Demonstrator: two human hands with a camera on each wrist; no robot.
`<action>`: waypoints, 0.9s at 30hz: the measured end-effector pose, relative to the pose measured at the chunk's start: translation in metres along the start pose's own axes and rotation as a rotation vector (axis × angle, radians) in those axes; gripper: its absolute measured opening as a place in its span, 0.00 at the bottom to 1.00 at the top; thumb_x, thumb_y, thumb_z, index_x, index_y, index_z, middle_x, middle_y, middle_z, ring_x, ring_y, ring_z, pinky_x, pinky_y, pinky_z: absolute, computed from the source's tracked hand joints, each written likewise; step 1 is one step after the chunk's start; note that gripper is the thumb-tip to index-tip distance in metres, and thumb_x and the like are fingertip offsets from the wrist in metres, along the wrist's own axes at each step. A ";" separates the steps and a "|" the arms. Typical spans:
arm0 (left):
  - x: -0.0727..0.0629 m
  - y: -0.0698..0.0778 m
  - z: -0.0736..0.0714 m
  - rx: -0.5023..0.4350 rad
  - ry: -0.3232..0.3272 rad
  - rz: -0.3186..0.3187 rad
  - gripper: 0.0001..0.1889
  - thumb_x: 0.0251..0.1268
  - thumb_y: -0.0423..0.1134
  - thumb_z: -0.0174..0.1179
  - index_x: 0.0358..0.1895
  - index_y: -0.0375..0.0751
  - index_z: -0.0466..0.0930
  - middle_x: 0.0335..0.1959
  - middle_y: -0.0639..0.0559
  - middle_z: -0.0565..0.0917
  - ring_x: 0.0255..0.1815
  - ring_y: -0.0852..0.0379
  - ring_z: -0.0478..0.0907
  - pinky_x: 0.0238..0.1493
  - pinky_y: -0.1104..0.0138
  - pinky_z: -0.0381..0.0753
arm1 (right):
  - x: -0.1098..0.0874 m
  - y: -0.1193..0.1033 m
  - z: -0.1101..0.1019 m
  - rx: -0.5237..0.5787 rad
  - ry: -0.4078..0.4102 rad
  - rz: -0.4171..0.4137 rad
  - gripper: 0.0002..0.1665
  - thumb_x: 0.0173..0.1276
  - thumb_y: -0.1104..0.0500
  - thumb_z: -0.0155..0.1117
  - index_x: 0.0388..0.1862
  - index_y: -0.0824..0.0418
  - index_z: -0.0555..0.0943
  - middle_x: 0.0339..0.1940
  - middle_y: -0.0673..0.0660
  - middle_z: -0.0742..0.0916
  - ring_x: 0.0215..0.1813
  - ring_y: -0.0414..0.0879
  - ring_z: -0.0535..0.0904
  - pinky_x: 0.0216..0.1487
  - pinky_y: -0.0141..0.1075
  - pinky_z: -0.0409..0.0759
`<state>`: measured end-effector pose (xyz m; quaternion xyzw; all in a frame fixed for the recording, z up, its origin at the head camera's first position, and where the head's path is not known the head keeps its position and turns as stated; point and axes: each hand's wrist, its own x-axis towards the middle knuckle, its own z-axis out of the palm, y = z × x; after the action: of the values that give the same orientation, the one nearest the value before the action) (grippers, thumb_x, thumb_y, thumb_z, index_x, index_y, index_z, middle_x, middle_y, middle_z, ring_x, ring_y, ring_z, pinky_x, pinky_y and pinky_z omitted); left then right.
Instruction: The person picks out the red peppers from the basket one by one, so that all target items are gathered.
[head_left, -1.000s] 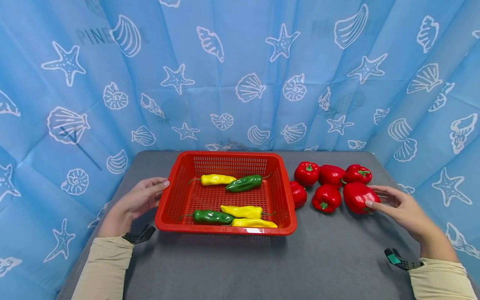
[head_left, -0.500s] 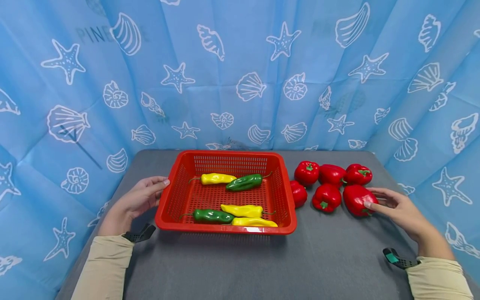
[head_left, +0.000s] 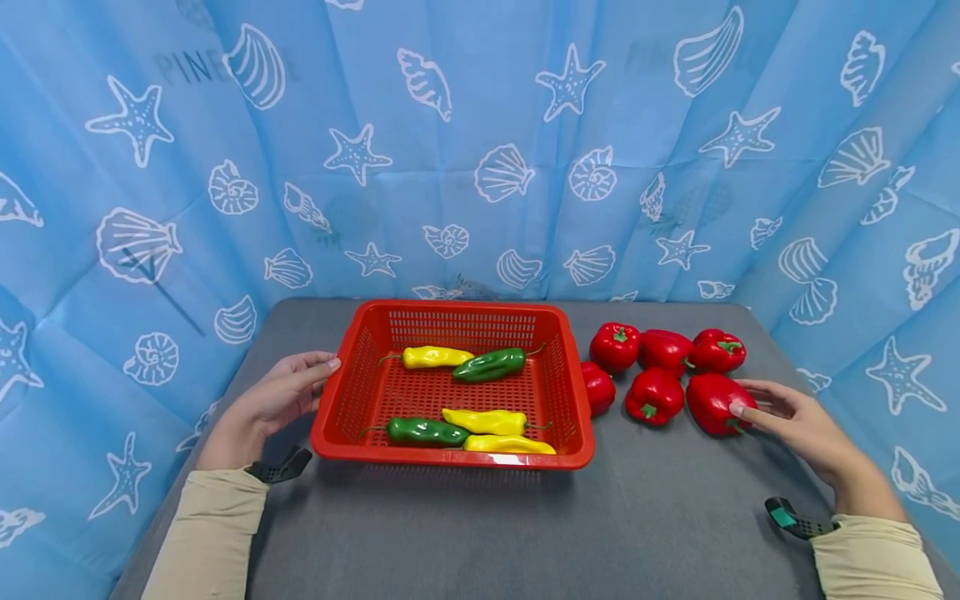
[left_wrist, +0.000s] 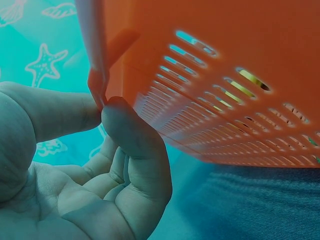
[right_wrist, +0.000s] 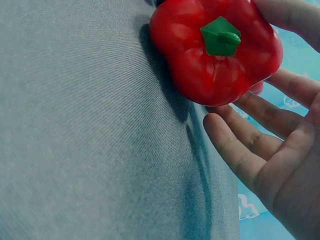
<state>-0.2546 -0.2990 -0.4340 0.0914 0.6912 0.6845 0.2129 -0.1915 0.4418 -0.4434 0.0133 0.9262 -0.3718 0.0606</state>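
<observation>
A red plastic basket (head_left: 452,459) stands on the table, with yellow long peppers (head_left: 437,357) and green long peppers (head_left: 426,432) lying in it. My left hand (head_left: 279,393) pinches the basket's left rim between thumb and finger; the left wrist view shows this pinch (left_wrist: 135,125) close up, against the slotted wall. At the right, my right hand (head_left: 806,425) holds a red bell pepper (head_left: 712,403), thumb on its near side and fingers behind it. In the right wrist view the bell pepper (right_wrist: 195,75) shows its green stem towards the camera, low over or touching the table.
Several more red bell peppers (head_left: 654,397) sit between the basket and my right hand, one of them (head_left: 597,388) close against the basket's right side. Grey cloth covers the table (head_left: 540,533). A blue shell-print curtain (head_left: 480,150) hangs behind and at both sides.
Since a second ago, the bell pepper at my right hand has turned and shifted slightly towards me, the hand moving with it. My left hand and the basket have stayed put.
</observation>
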 end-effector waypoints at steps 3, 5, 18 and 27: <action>0.001 0.000 0.000 0.005 0.002 -0.005 0.17 0.87 0.41 0.51 0.66 0.34 0.71 0.47 0.53 0.90 0.45 0.58 0.90 0.52 0.60 0.91 | -0.001 0.002 0.000 0.016 0.007 -0.006 0.40 0.82 0.47 0.61 0.78 0.72 0.64 0.62 0.45 0.80 0.47 0.15 0.72 0.45 0.28 0.85; 0.001 0.001 0.001 0.009 0.004 -0.009 0.18 0.87 0.42 0.51 0.66 0.33 0.70 0.48 0.53 0.90 0.45 0.58 0.90 0.52 0.59 0.91 | -0.001 0.003 0.001 0.035 0.019 -0.014 0.39 0.82 0.48 0.62 0.78 0.72 0.65 0.55 0.32 0.76 0.47 0.16 0.73 0.44 0.28 0.85; 0.000 0.000 0.001 0.015 0.007 -0.006 0.18 0.87 0.41 0.51 0.67 0.32 0.69 0.48 0.53 0.90 0.45 0.58 0.90 0.52 0.60 0.91 | -0.003 0.005 -0.001 0.095 0.063 -0.079 0.33 0.81 0.51 0.64 0.74 0.69 0.70 0.50 0.19 0.75 0.49 0.15 0.76 0.44 0.26 0.86; -0.002 0.004 0.003 0.020 0.011 -0.009 0.16 0.87 0.41 0.51 0.64 0.35 0.68 0.47 0.55 0.90 0.44 0.59 0.90 0.51 0.61 0.91 | -0.003 -0.008 -0.003 -0.017 0.171 -0.064 0.36 0.80 0.46 0.65 0.73 0.69 0.72 0.50 0.27 0.78 0.45 0.13 0.71 0.39 0.22 0.80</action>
<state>-0.2519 -0.2970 -0.4292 0.0867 0.6995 0.6772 0.2112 -0.1896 0.4382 -0.4354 0.0149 0.9310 -0.3633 -0.0303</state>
